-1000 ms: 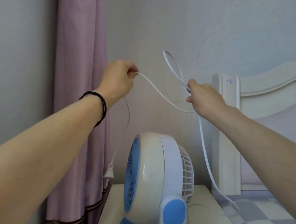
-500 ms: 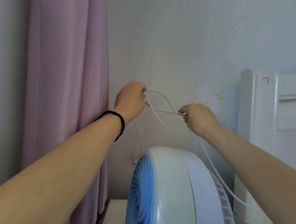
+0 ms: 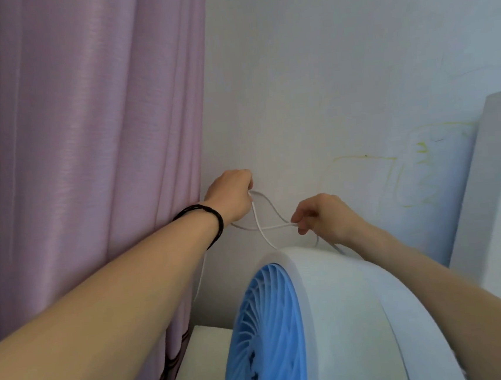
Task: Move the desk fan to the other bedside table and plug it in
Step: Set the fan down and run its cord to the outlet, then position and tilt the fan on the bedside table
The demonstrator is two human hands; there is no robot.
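White cord (image 3: 271, 215) loops between two hands above a blue-and-white desk fan (image 3: 302, 332); left hand (image 3: 233, 199) fisted around it, right hand (image 3: 325, 217) pinching it.

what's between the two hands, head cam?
White cord, looped and crossing itself, runs from left hand to right hand, wall behind. Head view.

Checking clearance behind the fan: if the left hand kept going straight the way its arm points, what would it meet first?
Probably the wall: the left hand, gripping the white cord, looks close to it, though depth is unclear.
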